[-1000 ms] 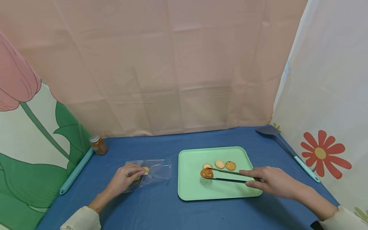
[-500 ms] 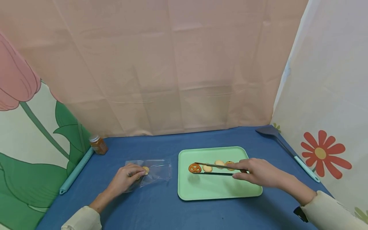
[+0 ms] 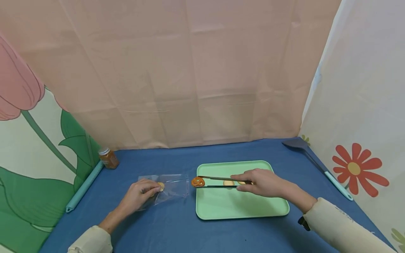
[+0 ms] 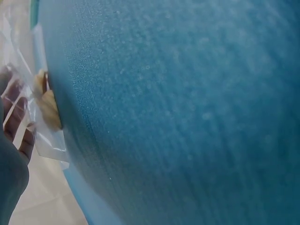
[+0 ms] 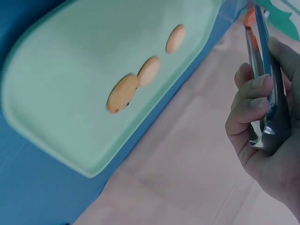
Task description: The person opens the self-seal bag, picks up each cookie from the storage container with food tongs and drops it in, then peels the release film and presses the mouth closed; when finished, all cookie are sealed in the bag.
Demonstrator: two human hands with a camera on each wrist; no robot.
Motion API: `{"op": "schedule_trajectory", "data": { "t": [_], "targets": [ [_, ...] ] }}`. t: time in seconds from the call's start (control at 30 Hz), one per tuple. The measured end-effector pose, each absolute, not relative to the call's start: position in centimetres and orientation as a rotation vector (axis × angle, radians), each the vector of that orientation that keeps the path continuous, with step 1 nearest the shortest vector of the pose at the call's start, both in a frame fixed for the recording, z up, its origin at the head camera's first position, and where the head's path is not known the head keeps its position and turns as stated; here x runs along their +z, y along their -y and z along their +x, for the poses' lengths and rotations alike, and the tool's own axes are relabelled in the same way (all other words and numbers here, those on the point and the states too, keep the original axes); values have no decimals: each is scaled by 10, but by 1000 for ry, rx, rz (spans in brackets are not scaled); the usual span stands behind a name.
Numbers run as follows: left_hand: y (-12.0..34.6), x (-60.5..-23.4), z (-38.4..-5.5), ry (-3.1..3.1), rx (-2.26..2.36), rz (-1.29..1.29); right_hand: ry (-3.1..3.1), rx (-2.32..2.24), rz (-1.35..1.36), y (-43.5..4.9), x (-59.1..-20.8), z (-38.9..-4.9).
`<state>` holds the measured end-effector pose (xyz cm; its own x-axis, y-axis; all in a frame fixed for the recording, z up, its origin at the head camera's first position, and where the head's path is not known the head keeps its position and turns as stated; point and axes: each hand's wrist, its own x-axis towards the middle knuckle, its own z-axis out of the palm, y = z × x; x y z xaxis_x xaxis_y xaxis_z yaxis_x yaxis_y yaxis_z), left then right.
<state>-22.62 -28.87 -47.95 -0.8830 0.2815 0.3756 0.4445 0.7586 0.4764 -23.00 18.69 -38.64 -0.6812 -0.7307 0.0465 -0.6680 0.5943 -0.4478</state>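
Note:
My left hand [image 3: 139, 194] pinches a clear plastic bag [image 3: 177, 185] lying on the blue cloth. Cookies [image 4: 48, 105] show through the plastic in the left wrist view. My right hand [image 3: 261, 182] grips a pair of metal tongs [image 5: 277, 115], its fingers and thumb around the two arms. Between the tong tips is a brown pretzel [image 3: 198, 182], over the left rim of the light green tray [image 3: 240, 210], a short way right of the bag's end. Three round cookies lie on the tray; the speckled cookie [image 5: 123, 93] is nearest in the right wrist view.
A spatula [image 3: 319, 170] with a pale blue handle lies along the right side. At the back left stands a small jar [image 3: 109, 159] with a metal lid, beside a teal roll [image 3: 84, 187]. A beige backdrop [image 3: 190, 77] rises behind the blue table.
My right hand has carried the tongs and pretzel leftward, from over the tray's middle to its left rim. My left hand and the bag have stayed in place.

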Motion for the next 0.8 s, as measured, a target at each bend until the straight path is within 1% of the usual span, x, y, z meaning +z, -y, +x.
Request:
{"op": "schedule_trajectory", "data": {
  "t": [0.37, 0.8],
  "targets": [
    [287, -478, -225, 2672, -824, -550, -2640, -626, -1242, -156, -399, -245],
    [287, -476, -225, 2664, -800, -567, -2589, -594, -1171, -115, -411, -258]
  ]
}}
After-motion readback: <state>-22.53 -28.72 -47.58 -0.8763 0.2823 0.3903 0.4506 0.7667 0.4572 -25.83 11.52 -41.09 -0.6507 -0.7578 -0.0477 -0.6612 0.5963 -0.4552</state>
